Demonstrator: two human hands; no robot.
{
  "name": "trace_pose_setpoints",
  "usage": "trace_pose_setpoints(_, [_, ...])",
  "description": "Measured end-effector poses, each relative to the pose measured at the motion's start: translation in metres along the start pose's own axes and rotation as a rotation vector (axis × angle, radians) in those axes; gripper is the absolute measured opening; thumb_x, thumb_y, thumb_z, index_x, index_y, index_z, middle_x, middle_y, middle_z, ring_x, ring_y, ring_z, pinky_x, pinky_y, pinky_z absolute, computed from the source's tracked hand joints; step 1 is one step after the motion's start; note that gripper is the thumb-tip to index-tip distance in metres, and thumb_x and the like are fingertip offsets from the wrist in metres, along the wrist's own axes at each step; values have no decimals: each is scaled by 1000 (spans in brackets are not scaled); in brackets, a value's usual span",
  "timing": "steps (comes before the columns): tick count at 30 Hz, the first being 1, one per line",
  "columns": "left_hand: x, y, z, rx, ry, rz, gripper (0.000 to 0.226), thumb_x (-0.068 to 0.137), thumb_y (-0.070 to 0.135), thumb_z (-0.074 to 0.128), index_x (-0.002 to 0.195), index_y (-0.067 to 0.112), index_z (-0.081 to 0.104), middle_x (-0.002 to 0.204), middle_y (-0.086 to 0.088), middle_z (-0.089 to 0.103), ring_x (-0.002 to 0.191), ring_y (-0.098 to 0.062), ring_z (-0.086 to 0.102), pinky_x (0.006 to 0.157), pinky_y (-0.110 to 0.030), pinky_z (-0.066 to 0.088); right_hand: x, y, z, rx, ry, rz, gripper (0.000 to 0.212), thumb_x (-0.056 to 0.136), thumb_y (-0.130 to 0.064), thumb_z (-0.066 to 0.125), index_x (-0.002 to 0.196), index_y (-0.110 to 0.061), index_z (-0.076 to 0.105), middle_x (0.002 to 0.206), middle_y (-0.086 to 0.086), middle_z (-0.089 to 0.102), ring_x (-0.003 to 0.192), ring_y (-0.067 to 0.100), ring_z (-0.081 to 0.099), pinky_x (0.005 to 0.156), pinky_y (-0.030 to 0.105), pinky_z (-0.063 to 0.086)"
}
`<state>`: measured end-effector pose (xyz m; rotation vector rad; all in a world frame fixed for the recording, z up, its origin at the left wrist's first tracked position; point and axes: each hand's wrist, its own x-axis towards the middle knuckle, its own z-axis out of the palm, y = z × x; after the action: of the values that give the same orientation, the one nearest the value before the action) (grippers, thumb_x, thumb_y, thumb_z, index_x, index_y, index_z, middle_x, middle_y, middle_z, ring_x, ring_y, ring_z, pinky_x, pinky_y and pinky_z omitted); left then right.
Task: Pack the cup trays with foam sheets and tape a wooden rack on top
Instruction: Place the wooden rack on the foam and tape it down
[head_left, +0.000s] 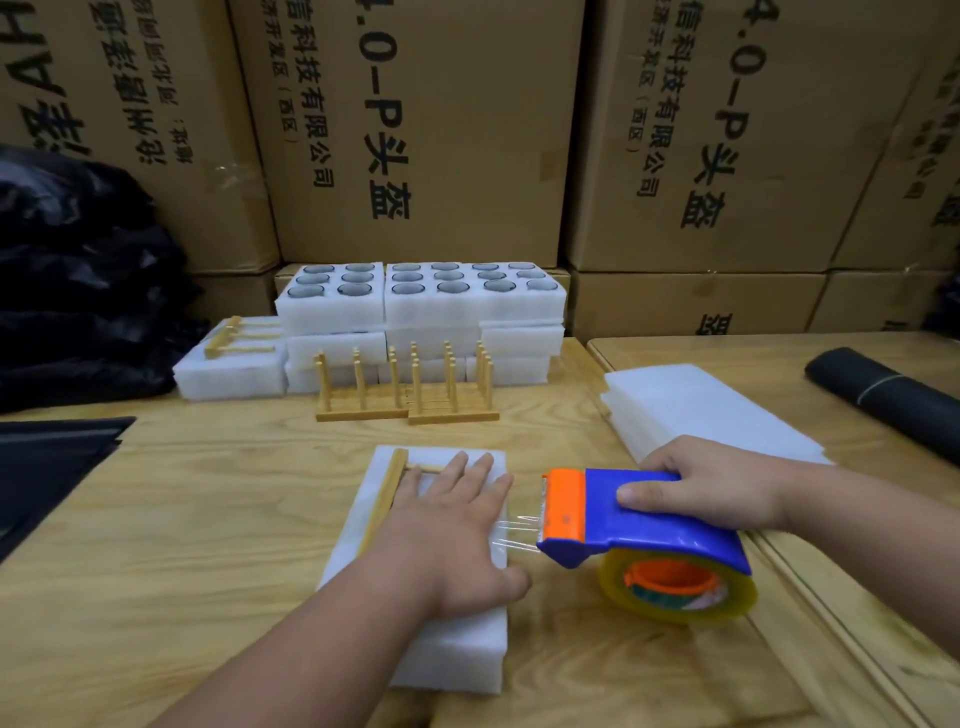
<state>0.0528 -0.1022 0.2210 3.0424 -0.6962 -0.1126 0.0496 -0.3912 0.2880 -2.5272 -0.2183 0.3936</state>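
A white foam-packed cup tray (457, 644) lies on the wooden table in front of me, with a wooden rack (387, 493) flat on top of it. My left hand (452, 530) presses flat on the rack and foam, fingers straight. To its right, my right hand (706, 486) grips a blue and orange tape dispenser (649, 525) holding a yellowish tape roll (675, 587). A strip of clear tape (519, 532) stretches from the dispenser's mouth to the tray's right edge beside my left hand.
Stacked foam cup trays (421, 306) stand at the back, one (228, 364) with a rack on top. Upright wooden racks (405, 389) stand before them. Loose foam sheets (711, 410) lie at right, near a dark roll (883, 400). Cardboard boxes (415, 130) wall the back; black bags (78, 270) at left.
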Motion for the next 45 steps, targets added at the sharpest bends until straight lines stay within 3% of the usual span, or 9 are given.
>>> trace_pose_setpoints(10, [0,0,5,-16,17,3,105,76,81,34,162,35,-3,170,10,-17,155,-14,-21,122,-59,-11,-6,7,-3,-25,-37,21,75,63,-91,61,79,-18,71,73,-1,72,65,10,65,63,25,47])
trace_pose_setpoints(13, [-1,1,4,-9,14,-1,104,77,81,34,162,35,-3,170,10,-17,155,-14,-21,122,-59,-11,-6,2,-8,-25,-68,56,79,64,-92,60,91,-19,75,83,-2,76,75,13,71,72,31,52])
trace_pose_setpoints(15, [-1,2,3,-6,13,-2,102,78,80,34,162,35,-3,170,10,-16,156,-15,-20,122,-60,-10,-8,-2,-11,-66,-54,19,72,67,-92,56,102,-32,74,95,-10,76,89,9,72,83,32,56])
trace_pose_setpoints(19, [-2,3,1,1,6,-1,101,80,79,34,162,35,-3,171,8,-15,156,-16,-19,122,-60,-9,-19,-13,-10,-223,-76,-46,72,54,-96,64,114,-58,57,111,-35,63,104,-9,61,84,21,52])
trace_pose_setpoints(23, [-3,3,-1,9,-2,-3,102,79,82,32,163,34,-2,171,8,-14,156,-16,-18,123,-60,-8,-27,-16,-5,-463,-104,-46,83,63,-71,73,133,-69,28,122,-42,45,112,-6,52,87,19,51])
trace_pose_setpoints(28, [-3,3,-1,23,-12,-4,101,81,81,34,162,35,-4,171,9,-15,156,-16,-19,123,-59,-8,-36,-9,-14,-467,-118,-4,75,74,-55,72,133,-67,26,123,-35,48,109,-4,54,91,25,50])
trace_pose_setpoints(35, [-2,4,0,23,-19,-17,107,74,87,27,163,34,-3,171,10,-15,156,-15,-19,122,-59,-9,-34,-3,-18,-279,-200,36,86,50,-81,81,125,-55,46,115,-27,59,103,1,60,85,25,52])
trace_pose_setpoints(40, [-3,5,-2,22,-34,-18,114,67,92,18,163,34,-4,171,10,-16,156,-15,-20,123,-58,-10,-19,0,-7,-143,-106,57,76,58,-94,63,99,-31,70,91,-12,74,80,3,69,72,25,51])
trace_pose_setpoints(45, [-5,5,-4,31,-40,-15,113,69,92,20,163,33,-5,171,10,-16,156,-15,-20,123,-59,-9,-8,3,1,30,-87,93,77,63,-91,63,87,-18,69,74,-5,71,66,7,64,63,21,44])
